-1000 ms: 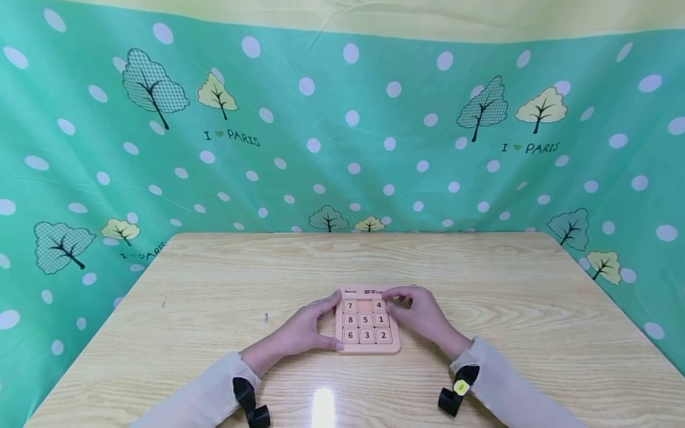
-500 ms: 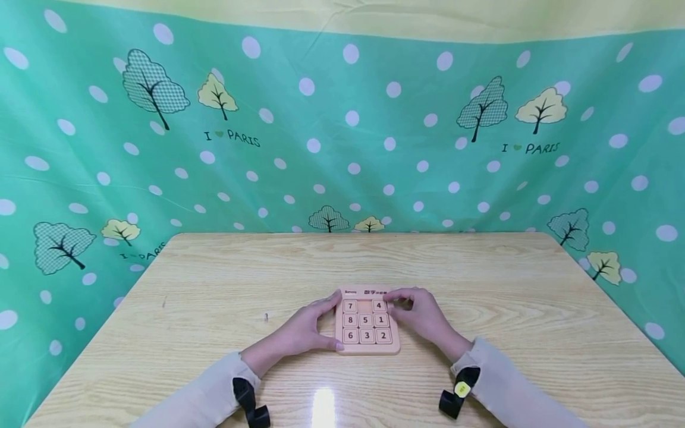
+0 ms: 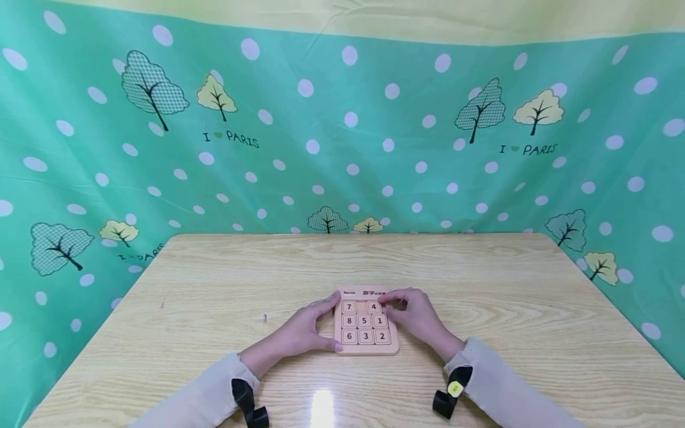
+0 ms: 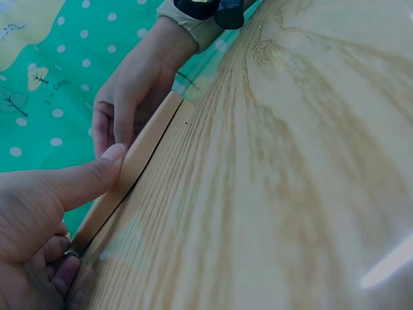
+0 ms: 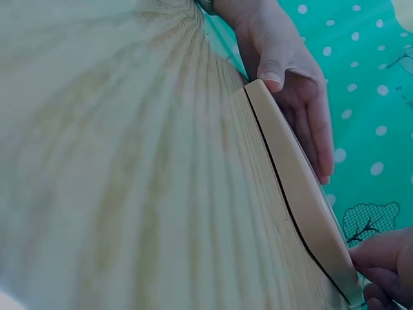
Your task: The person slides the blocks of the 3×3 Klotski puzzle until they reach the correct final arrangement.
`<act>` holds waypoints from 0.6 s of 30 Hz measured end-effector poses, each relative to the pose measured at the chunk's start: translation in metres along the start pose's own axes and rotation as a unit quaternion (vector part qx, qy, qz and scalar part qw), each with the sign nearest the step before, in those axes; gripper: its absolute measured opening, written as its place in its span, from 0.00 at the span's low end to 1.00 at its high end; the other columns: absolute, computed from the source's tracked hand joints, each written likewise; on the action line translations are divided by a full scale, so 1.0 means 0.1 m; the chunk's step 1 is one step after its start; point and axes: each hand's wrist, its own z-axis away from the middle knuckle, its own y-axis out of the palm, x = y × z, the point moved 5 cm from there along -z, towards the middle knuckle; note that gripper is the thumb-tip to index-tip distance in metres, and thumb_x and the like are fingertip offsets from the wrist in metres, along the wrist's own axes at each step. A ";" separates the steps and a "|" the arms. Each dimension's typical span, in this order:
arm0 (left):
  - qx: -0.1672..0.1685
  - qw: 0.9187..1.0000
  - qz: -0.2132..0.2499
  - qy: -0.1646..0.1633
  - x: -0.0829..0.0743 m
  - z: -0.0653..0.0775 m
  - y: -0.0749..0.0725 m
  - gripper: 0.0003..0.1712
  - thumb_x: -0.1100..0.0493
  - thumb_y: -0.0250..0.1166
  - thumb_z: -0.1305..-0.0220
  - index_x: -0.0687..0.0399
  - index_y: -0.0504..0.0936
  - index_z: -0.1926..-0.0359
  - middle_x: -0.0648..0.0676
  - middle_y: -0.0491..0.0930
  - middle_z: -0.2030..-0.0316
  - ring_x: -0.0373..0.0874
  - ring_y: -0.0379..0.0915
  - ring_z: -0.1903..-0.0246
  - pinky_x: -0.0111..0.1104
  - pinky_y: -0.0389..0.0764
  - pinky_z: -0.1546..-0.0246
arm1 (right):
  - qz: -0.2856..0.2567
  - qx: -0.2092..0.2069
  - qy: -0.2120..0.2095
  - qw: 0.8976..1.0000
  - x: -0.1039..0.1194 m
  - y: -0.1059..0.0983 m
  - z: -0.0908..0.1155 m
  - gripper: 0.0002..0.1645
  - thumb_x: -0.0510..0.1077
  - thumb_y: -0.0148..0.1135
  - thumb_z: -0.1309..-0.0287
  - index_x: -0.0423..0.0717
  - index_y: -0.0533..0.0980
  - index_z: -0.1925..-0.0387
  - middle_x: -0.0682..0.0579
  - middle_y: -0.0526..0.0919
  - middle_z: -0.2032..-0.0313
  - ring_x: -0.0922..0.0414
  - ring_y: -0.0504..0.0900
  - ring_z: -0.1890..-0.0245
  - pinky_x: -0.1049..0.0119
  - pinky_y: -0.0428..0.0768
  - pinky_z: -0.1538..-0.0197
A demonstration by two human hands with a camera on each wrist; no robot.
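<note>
A square pinkish sliding number puzzle [image 3: 348, 346] lies flat on the wooden table. My left hand [image 3: 305, 328] grips its left side, fingers at the upper left corner and thumb on the lower left corner. The 4 tile [image 3: 373, 307] sits in the top row, partly shifted into the gap between it and the 7 tile [image 3: 349, 307]. My right hand [image 3: 420, 312] has its index finger and thumb at the right end of the 4 tile, pinching it. In the left wrist view the puzzle's side [image 4: 139, 152] shows, with the left thumb [image 4: 97, 177] against it.
The light wooden table [image 3: 241, 267] stretches around the puzzle. Behind it hangs a green dotted curtain [image 3: 332, 148] with printed trees. Black straps with small cameras sit on both wrists [image 3: 452, 389]. A bright light reflection [image 3: 323, 410] lies near the front.
The 4 tile has slid a little left into the top-row gap, and my right hand has moved slightly left with it. My left hand keeps its hold on the puzzle.
</note>
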 end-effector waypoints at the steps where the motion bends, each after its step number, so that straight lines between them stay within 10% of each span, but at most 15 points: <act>1: 0.000 1.000 0.000 0.000 0.00 0.00 0.00 0.59 0.48 0.77 0.59 0.58 0.55 0.29 0.54 0.52 0.29 0.53 0.47 0.30 0.47 0.50 0.30 | 0.001 -0.001 -0.001 1.000 0.01 0.01 0.00 0.13 0.33 0.68 0.53 0.48 0.84 0.64 0.54 0.85 0.62 0.60 0.74 0.67 0.69 0.73 0.62; 18: -0.002 1.000 -0.002 0.009 -0.01 0.01 -0.01 0.58 0.48 0.76 0.58 0.59 0.55 0.29 0.55 0.53 0.29 0.54 0.48 0.30 0.48 0.50 0.31 | -0.004 0.005 -0.026 1.000 0.09 0.16 -0.05 0.12 0.34 0.68 0.53 0.48 0.85 0.64 0.55 0.85 0.64 0.60 0.72 0.67 0.69 0.71 0.63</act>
